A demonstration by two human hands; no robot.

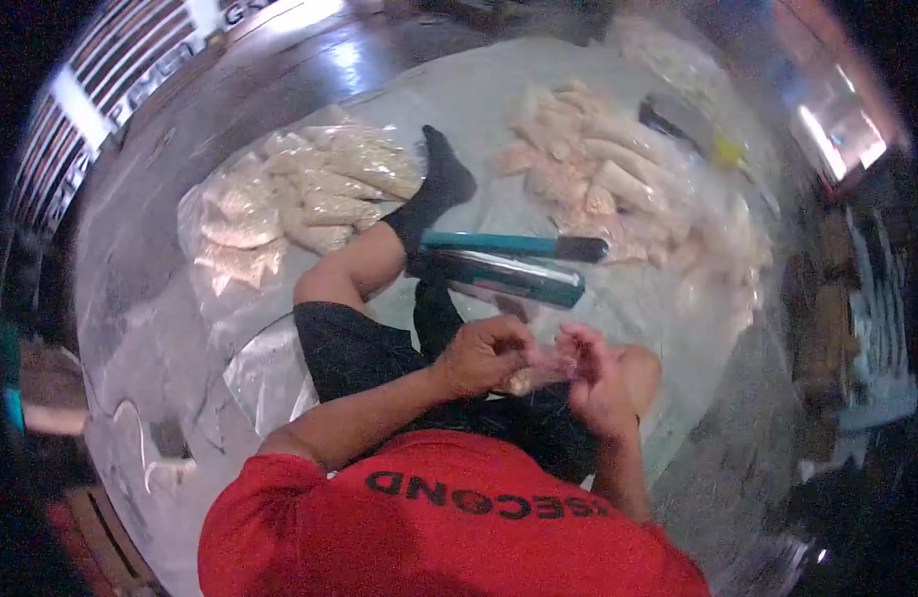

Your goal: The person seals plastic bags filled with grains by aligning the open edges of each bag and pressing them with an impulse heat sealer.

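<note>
Both hands are raised close together over the lap. My left hand [482,358] has its fingers curled in a pinch on the edge of a small clear plastic bag [549,368]. Opposite it, my right hand [595,376] has bent fingers at the bag's other side. Some pale contents show low in the bag, partly hidden by the fingers. Just beyond the hands, a teal and black heat sealer [509,277] lies on the sheet by the feet, its long arm [499,244] stretching to the right.
Filled clear bags of pale pieces form a pile [315,184] at the left and another pile [603,174] at the right, on a plastic sheet [459,90]. A dark tool with a yellow part [726,151] lies at the upper right. An empty-looking plastic bag [268,373] lies by the left knee.
</note>
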